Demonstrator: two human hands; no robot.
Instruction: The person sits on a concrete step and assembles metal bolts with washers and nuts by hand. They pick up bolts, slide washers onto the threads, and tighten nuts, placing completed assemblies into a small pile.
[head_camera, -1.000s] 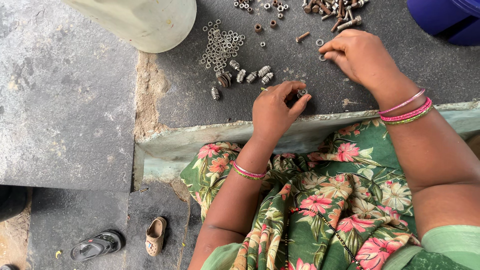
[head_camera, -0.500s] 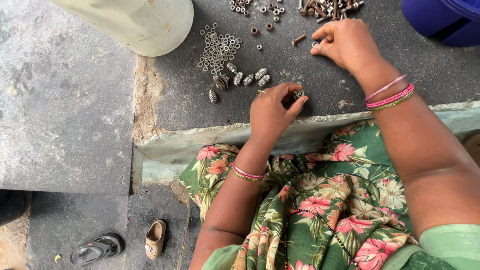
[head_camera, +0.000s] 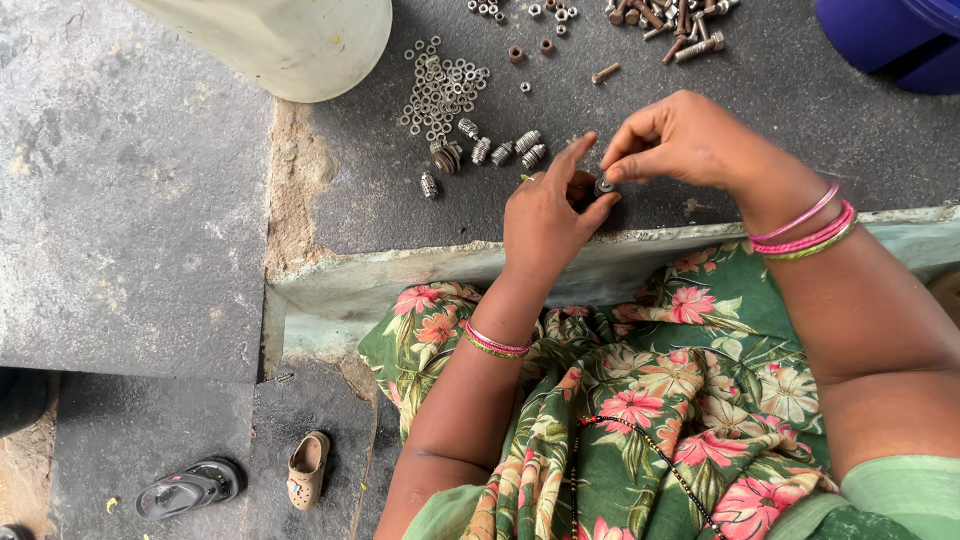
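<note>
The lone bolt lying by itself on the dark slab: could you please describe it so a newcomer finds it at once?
Start at the scattered bolt pile at the dark slab's top edge. Just below its left end lies the lone bolt, rusty brown and apart from every heap.

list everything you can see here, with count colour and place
small part: one, dark metal, pinched between both hands
washers: a heap, silver, slab, upper left
assembled pieces: a handful, grey, below the washers
bolts: a pile, rusty brown, top edge
bucket: one, cream, top left
tub: one, blue, top right
sandals: two, black and tan, ground
left hand: bangles at wrist
right hand: pink bangles
</note>
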